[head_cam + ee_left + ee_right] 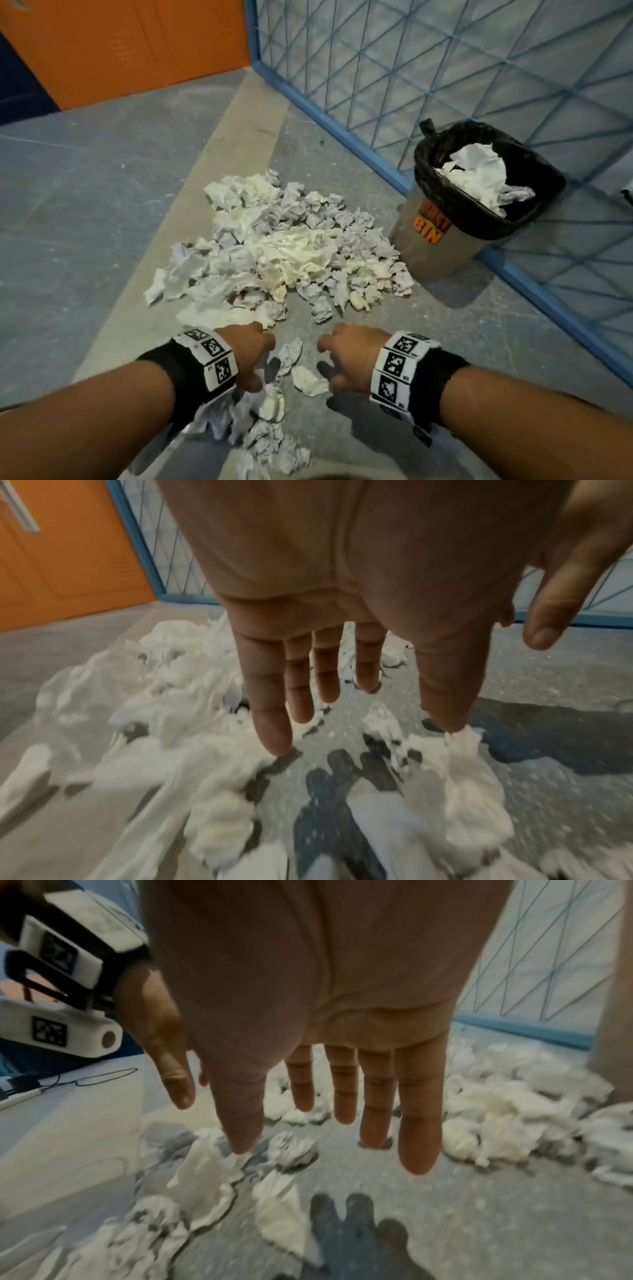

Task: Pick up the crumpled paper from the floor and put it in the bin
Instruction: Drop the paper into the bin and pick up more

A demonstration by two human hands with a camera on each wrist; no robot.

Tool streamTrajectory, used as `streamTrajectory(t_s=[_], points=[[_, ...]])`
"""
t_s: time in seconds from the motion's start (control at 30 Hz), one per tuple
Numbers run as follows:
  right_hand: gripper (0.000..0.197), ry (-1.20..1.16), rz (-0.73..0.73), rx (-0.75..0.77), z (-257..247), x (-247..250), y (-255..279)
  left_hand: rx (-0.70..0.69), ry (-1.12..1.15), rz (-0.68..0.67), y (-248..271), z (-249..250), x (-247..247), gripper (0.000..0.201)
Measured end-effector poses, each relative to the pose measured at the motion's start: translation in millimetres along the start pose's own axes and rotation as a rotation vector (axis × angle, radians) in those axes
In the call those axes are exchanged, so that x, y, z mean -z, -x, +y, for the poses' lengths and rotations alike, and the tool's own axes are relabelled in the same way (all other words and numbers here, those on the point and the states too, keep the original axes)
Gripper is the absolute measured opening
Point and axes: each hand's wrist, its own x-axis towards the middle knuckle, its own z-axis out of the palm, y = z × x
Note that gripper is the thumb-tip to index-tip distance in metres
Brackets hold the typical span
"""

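A big heap of crumpled white paper [284,250] lies on the grey floor, with a smaller scatter of paper balls [291,363] nearer to me. The grey bin [442,246], lined with a black bag and holding some paper, stands to the right of the heap against the blue mesh fence. My left hand [253,356] and right hand [342,359] hover low over the near scatter, on either side of it, palms down. Both are empty, fingers straight and spread, as the left wrist view [308,685] and right wrist view [342,1096] show. The paper balls [459,785] [277,1213] lie just under the fingertips.
A blue-framed mesh fence [462,85] runs along the right behind the bin. Orange lockers [120,51] stand at the back left. A lighter strip of floor [212,164] runs under the heap. More crumpled paper [270,445] lies close to my body.
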Motion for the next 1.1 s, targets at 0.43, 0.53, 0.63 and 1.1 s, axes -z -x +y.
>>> streamTrajectory(t_s=[0.43,0.53,0.63,1.1], points=[[0.079,-0.091,0.124,-0.123,-42,-65,-65,0.023,0.245,0.211,-15,7,-96,0.063],[0.036,-0.115,0.147,-0.068,-41,-76,-70,0.057,0.208,0.185,-24,12,-100,0.047],[0.016,-0.077,0.157,-0.035,-35,-87,-69,0.067,0.190,0.153,-31,10,-103,0.036],[0.021,-0.170,0.248,0.100,6,6,-2,0.000,0.003,0.085,-33,-6,-19,0.034]])
